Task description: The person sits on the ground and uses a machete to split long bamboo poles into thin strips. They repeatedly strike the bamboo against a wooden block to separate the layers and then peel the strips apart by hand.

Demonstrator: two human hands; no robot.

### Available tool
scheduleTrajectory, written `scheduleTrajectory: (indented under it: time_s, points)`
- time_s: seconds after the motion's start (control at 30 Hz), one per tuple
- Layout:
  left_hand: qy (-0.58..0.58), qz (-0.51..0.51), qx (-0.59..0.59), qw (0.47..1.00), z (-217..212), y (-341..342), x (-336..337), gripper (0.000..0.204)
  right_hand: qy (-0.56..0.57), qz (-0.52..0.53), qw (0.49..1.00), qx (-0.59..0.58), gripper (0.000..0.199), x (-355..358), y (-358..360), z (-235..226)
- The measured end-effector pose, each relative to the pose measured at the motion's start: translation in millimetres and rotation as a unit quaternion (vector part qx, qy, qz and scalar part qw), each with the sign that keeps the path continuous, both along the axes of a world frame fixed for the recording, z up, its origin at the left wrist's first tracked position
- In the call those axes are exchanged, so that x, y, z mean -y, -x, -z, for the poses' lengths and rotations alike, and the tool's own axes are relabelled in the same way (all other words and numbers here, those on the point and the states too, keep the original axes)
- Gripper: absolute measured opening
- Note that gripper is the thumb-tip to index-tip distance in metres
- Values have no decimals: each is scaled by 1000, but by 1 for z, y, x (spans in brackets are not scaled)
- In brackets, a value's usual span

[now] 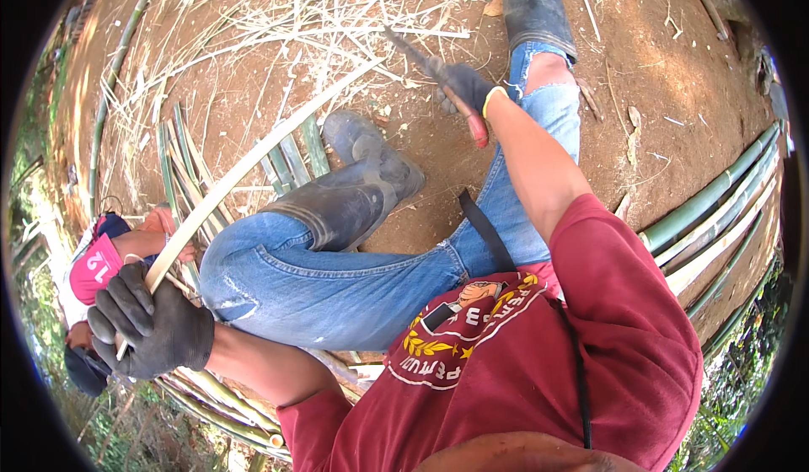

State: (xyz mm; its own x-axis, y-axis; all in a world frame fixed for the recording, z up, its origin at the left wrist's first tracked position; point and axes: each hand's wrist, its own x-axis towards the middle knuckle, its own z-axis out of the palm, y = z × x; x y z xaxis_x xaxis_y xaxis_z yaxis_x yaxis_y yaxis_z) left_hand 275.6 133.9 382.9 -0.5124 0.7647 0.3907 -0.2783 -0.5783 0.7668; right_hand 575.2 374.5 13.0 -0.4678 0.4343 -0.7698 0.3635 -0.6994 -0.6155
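Head view: I'm looking down at a person sitting on bare brown dirt, legs in blue jeans and dark rubber boots. I'll place everything relative to the bent left knee (244, 261).

Left hand (152, 324): dark work glove, just below-left of the knee, fingers wrapped tight around the near end of a long pale bamboo strip (253, 164).

Bamboo strip: 1 flat split piece, running from that fist up past the knee and away toward the upper right, ending in the litter beyond the boot.

Right hand (463, 88): also gloved, well up and right of the knee, out past the other leg. Fingers closed on a knife (438, 76) with a red handle, the red end poking out toward me and the dark blade pointing up-left.

Left boot (362, 181): just right of the knee and above it, sole on the dirt.

Bamboo slats (291, 160): a handful of green split pieces lying flat under and behind the knee.

Shavings (320, 17): pale thin scraps scattered far above the knee.

Bamboo poles (716, 211): several green ones stacked far right of the knee, by the red sleeve.

Other person (105, 261): left of the knee, pink top, touching my left fist in the picture; can't tell what they're doing.
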Motion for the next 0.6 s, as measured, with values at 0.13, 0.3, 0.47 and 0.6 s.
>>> scheduleTrajectory:
  time_s: [0.13, 0.3, 0.47, 0.6]
  points:
    - [-3, -54, 19, 998, -5, 2, -2, 18, -57, 90, 979, -174, 45, 2, 5, -24]
    - [41, -139, -94, 985, -1, 7, -11, 17, -81, 190, 964, -168, 30, 24, 24, -77]
    - [-35, -128, -86, 987, -7, -8, -9, 34, -241, 75, 960, -120, 23, 82, 46, -189]
    - [-65, -102, -66, 990, -8, -32, -18, 39, -450, -58, 856, -247, 33, 102, 94, -221]
